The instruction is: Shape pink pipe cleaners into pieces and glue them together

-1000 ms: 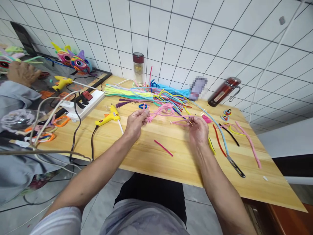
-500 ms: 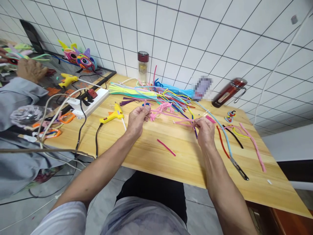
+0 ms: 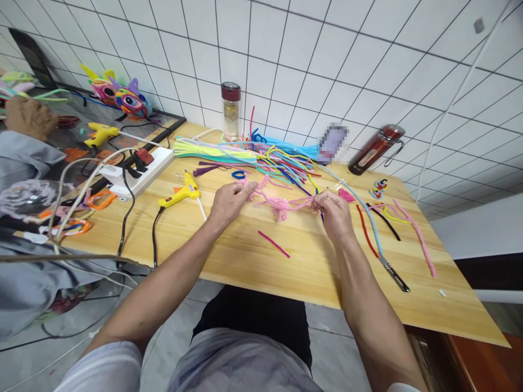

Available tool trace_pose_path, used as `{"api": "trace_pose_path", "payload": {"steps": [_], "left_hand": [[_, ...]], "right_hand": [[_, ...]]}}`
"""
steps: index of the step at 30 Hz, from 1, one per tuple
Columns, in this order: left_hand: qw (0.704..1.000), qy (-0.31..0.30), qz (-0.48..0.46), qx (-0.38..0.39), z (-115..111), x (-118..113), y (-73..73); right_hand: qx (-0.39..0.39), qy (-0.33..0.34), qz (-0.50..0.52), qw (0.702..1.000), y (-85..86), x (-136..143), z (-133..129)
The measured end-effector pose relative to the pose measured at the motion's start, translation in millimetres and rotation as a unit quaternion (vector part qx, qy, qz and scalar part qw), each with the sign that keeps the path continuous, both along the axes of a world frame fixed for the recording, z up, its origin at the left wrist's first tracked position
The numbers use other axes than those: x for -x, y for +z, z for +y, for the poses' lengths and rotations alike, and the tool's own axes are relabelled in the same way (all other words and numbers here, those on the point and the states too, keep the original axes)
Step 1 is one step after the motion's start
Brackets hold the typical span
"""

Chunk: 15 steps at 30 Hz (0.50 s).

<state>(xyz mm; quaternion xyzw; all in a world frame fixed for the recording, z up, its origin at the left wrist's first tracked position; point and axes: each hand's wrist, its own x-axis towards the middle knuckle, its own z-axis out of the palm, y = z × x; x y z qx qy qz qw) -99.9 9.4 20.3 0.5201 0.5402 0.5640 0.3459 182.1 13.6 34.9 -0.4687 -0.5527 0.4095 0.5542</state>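
Observation:
A twisted piece of pink pipe cleaners (image 3: 280, 206) stretches between my two hands above the wooden table. My left hand (image 3: 233, 202) pinches its left end between thumb and fingers. At the other end my right hand (image 3: 333, 213) is closed on the pink strands, with the fingertips partly hidden. Just behind my left hand lies a blue coiled ring (image 3: 238, 175). A loose dark pink pipe cleaner (image 3: 273, 244) rests on the table in front of my hands. Beyond them spreads a pile of coloured pipe cleaners (image 3: 216, 152).
A yellow glue gun (image 3: 182, 193) and a white power strip (image 3: 143, 174) with cords are on the left. A glass bottle (image 3: 231, 111) and a red flask (image 3: 376, 149) stand at the back. Black-handled snips (image 3: 394, 274) lie right. A co-worker's hand (image 3: 31, 117) shows far left.
My left hand has shifted its grip onto the pink piece, and the blue ring now lies on the table behind it. The pink strands now span both hands. The view has moved slightly.

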Motion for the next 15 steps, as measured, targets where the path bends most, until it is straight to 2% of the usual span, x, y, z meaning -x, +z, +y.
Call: {"api": "trace_pose_path", "payload": {"steps": [2, 4, 5, 7, 9, 11, 13, 15], "left_hand": [[0.995, 0.043, 0.079, -0.041, -5, 2, 5.4], [0.980, 0.079, 0.131, -0.129, -13, -3, 13.9], [0.970, 0.076, 0.159, -0.169, -18, -8, 18.5], [0.944, 0.018, 0.245, -0.221, -26, -24, 26.3], [0.914, -0.053, 0.324, -0.238, -29, -43, 30.1], [0.894, -0.098, 0.365, -0.241, -25, -58, 29.7], [0.885, -0.139, 0.380, -0.230, -17, -66, 27.0], [0.889, -0.167, 0.370, -0.212, -9, -69, 24.3]], "right_hand": [[-0.021, -0.022, -0.056, 0.998, 1.2, -1, -2], [-0.036, -0.046, -0.109, 0.992, 3.6, 0, -6], [-0.042, -0.054, -0.131, 0.989, 5.1, 1, -8], [-0.056, -0.062, -0.162, 0.983, 8.2, 4, -12], [-0.073, -0.061, -0.180, 0.979, 11.1, 7, -15], [-0.086, -0.059, -0.192, 0.976, 13.2, 8, -17], [-0.089, -0.059, -0.193, 0.975, 14.4, 7, -18], [-0.086, -0.062, -0.177, 0.979, 14.9, 4, -18]]}}
